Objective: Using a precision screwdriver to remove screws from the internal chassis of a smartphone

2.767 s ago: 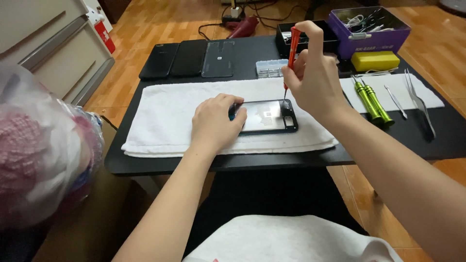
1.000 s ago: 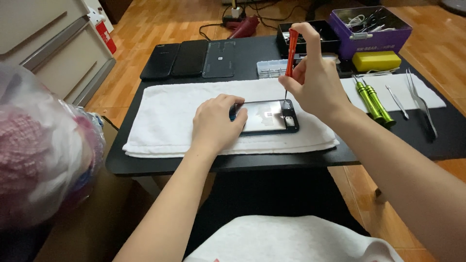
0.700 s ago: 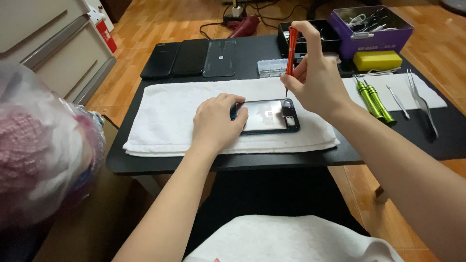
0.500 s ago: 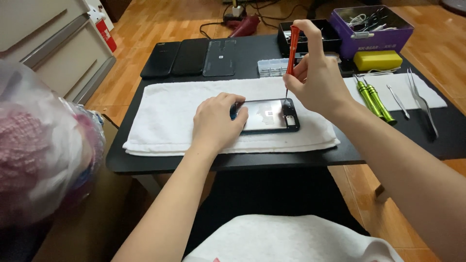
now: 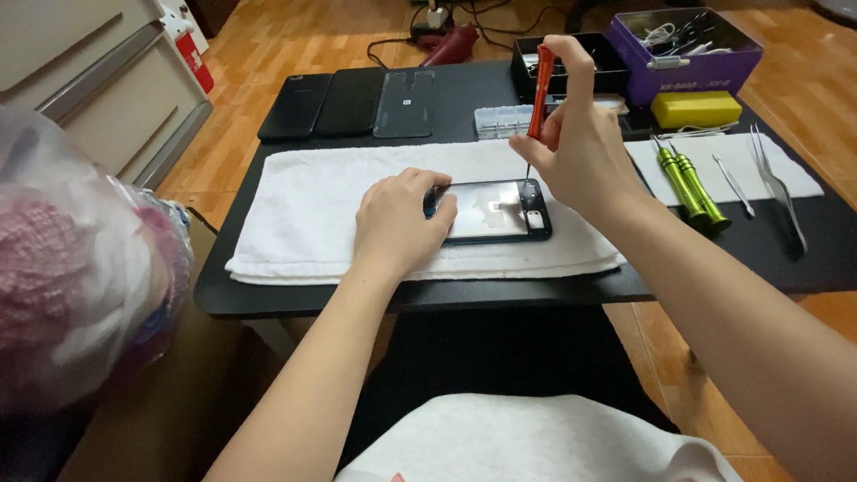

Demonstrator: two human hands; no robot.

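A black phone body [image 5: 496, 211], opened and lying flat, rests on a white towel [image 5: 312, 196] on the low black table [image 5: 428, 295]. My left hand [image 5: 397, 219] lies on the phone's left end and pins it down. My right hand [image 5: 576, 143] holds a small red screwdriver [image 5: 538, 85] upright, its thin tip touching the phone's far right corner.
Three dark phone panels [image 5: 348, 103] lie at the table's far left. A small clear parts tray [image 5: 504, 120], a black tray, a purple box of tools [image 5: 683, 54] and a yellow block [image 5: 696, 109] stand behind. Two green screwdrivers [image 5: 692, 183] and tweezers [image 5: 777, 187] lie on a white sheet at right. A plastic bag [image 5: 80, 268] sits left.
My right hand with the red screwdriver has shifted only slightly above the phone's far right corner. My left hand and the phone stay where they were.
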